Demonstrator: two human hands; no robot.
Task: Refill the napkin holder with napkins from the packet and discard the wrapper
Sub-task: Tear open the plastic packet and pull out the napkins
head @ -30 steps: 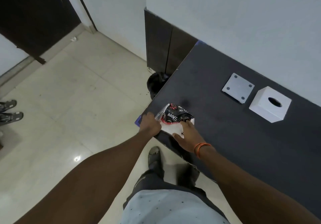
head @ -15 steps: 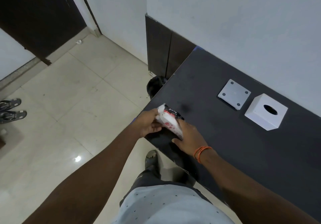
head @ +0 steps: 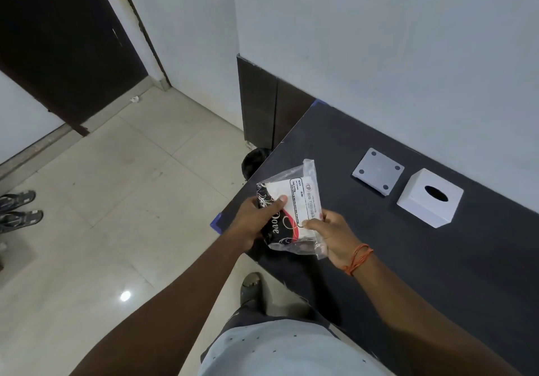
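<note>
The napkin packet (head: 294, 200), clear plastic with black, red and white print over white napkins, is held up above the near-left corner of the dark table (head: 379, 244). My left hand (head: 256, 219) grips its left side, thumb on top. My right hand (head: 332, 234) pinches its lower right edge. The white cube napkin holder (head: 430, 197) with an oval slot on top sits farther right on the table. Its grey square base plate (head: 378, 176) lies beside it, to the left.
A dark round bin (head: 255, 161) stands on the floor by the table's left edge, below a dark wall panel. Sandals (head: 17, 209) lie on the tiled floor at far left. My foot (head: 250, 285) is by the table edge.
The packet has been lifted off the table's corner and turned so its printed label faces up. Both hands now hold it in the air.
</note>
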